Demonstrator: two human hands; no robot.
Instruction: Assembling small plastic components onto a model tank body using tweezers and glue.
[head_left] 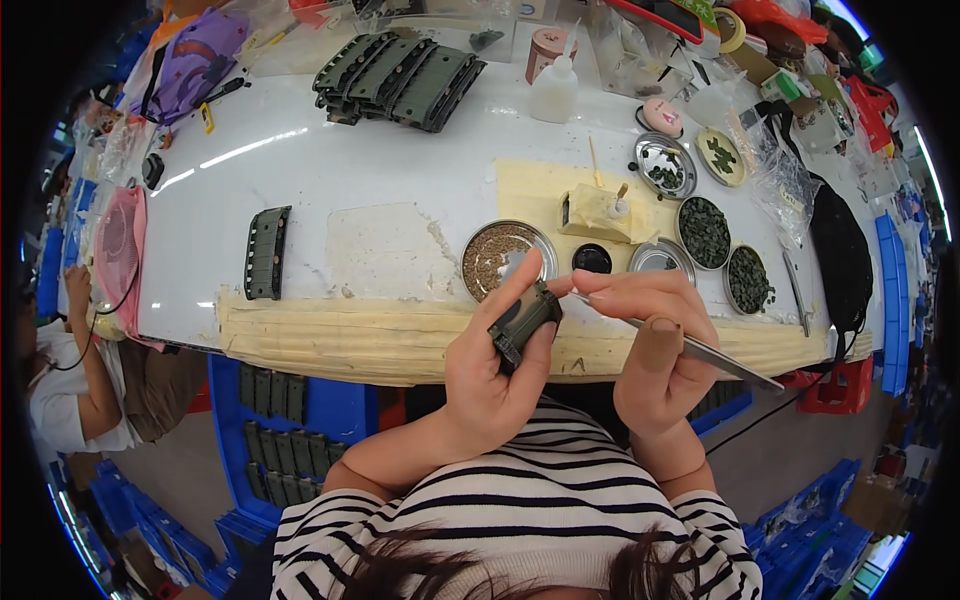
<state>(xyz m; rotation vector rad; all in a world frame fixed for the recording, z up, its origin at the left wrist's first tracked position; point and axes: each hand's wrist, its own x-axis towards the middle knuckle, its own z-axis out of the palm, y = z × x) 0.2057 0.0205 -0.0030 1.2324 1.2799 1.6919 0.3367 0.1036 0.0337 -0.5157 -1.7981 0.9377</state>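
Over the table's front edge, my left hand (487, 385) grips a dark green, camouflage-patterned plastic part (527, 322) between thumb and fingers, its index finger stretched upward. Metal tweezers (728, 362) lie in my right hand (655, 365), pinched near their front end. Their tip points at the top of the part; whether it touches, or carries anything small, I cannot make out. A tan wrap covers my right thumb. Just behind my left hand is a round metal dish (466, 272) of tiny brown pieces. A similar green part (266, 253) lies alone to the left.
At the back sits a stack of green parts (398, 82), beside a white squeeze bottle (554, 92). To the right are bowls of small dark green pieces (704, 233), a taped block (600, 215) and a black cap (592, 259). A blue crate (230, 440) of parts stands below left.
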